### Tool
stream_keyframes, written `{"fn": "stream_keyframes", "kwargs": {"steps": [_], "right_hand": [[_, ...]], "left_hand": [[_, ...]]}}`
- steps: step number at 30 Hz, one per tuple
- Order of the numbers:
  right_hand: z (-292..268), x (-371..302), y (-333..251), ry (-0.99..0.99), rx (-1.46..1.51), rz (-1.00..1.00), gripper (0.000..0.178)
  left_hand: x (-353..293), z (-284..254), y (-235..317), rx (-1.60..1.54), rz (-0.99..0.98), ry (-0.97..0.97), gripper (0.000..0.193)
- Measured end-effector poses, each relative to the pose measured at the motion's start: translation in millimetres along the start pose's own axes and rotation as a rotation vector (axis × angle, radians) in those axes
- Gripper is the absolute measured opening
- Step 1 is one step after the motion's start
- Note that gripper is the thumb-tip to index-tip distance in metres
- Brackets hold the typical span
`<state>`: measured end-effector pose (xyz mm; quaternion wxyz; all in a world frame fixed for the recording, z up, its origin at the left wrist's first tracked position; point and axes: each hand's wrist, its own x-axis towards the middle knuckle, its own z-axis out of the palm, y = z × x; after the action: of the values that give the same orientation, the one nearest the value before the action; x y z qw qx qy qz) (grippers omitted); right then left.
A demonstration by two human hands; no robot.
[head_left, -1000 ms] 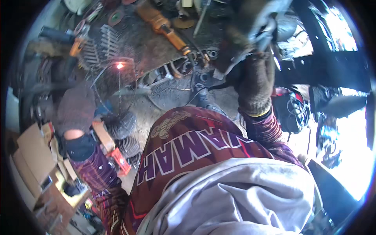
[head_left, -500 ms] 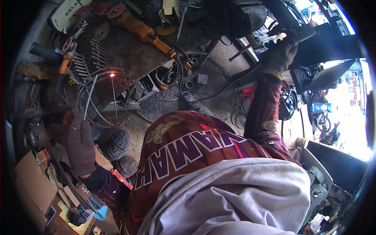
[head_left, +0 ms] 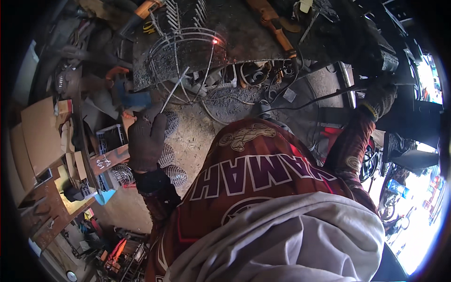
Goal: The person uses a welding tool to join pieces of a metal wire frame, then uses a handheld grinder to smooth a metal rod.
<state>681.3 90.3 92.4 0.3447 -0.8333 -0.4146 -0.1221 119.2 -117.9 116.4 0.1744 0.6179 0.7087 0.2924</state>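
Note:
My left hand (head_left: 148,143), in a dark brown glove, is closed around the lower end of a thin metal rod (head_left: 174,89). The rod slants up to a free tip in front of a round wire frame (head_left: 162,44) of curved and straight bars on the dark worktable (head_left: 244,37). One joint of the frame glows red-orange (head_left: 215,41). Far to the right, my right hand (head_left: 379,101), in a greyish glove with a yellow cuff edge, is closed on what looks like a welding electrode holder. A black cable (head_left: 324,97) runs to it; shadow hides the holder's shape.
Comb-like rows of metal rods (head_left: 173,16) stand behind the frame. An orange angle grinder (head_left: 275,28) lies on the table. Round wire cages (head_left: 174,176) sit on the floor beside my left arm. Cardboard (head_left: 44,134) and a wooden board (head_left: 51,211) are at the left.
The view has swung, shifting the bench up and rightward in the picture. The rod in my left hand has drawn back from the frame. The glow is smaller. My right hand still grips its tool.

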Motion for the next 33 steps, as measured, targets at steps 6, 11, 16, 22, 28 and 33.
{"fn": "stream_keyframes", "kwargs": {"steps": [6, 11, 16, 22, 28, 33], "right_hand": [[-1, -14, 7, 0.07, 0.062, 0.017, 0.061], [-1, -58, 5, 0.057, 0.434, 0.066, 0.055], [33, -127, -36, -0.166, 0.775, -0.339, 0.033], [66, -62, -119, -0.814, 0.238, -0.304, 0.068], [145, -54, -135, -0.784, 0.112, -0.293, 0.076], [165, -40, -124, -0.77, 0.175, -0.218, 0.065]], "left_hand": [[-3, 5, -1, -0.002, 0.026, -0.006, 0.029], [-2, 4, 14, -0.085, -0.135, -0.051, 0.029], [-9, 11, 10, -0.185, -0.174, -0.017, 0.031], [-8, 22, 35, -0.13, -0.184, 0.003, 0.032], [-27, 37, 36, -0.124, -0.152, 0.063, 0.031], [-34, 51, 50, -0.132, -0.339, 0.026, 0.032]]}}
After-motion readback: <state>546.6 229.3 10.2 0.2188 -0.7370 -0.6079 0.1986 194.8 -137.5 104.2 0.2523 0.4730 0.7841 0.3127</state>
